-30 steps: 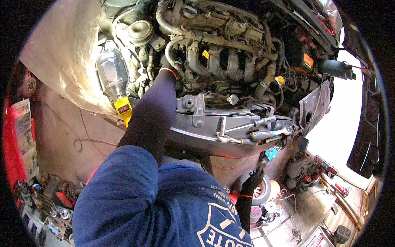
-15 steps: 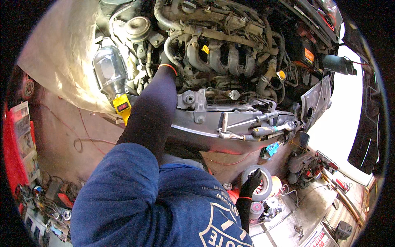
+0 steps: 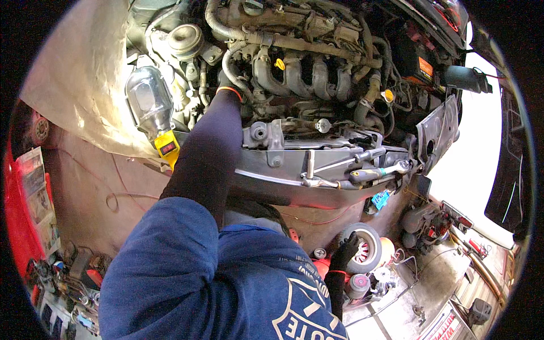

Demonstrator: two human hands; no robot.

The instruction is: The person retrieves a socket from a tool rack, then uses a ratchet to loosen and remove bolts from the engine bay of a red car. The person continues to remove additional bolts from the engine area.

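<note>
My left arm, in a black sleeve, reaches over the car's front edge into the engine bay. The gloved left hand (image 3: 225, 81) is down beside a ribbed grey hose (image 3: 231, 63), left of the curved intake manifold (image 3: 303, 79). Its fingers are hidden among the parts, so its grip does not show. Low at my right side hangs my right hand (image 3: 346, 253) in a dark glove, its fingers curled closed. Anything inside that hand is too dark to make out. Behind it in the picture lies a small wheel (image 3: 372, 249) on the floor.
A lit work lamp (image 3: 150, 99) with a yellow end (image 3: 167, 145) rests left of my arm. Along the front panel lie a ratchet (image 3: 381, 171) and other hand tools. A car battery (image 3: 418, 63) sits at right. Equipment (image 3: 425, 225) and hoses stand on the floor.
My left arm stays in the same place in the engine bay. My right hand has shifted slightly, and its fingers look more tucked in. The view has moved a little.
</note>
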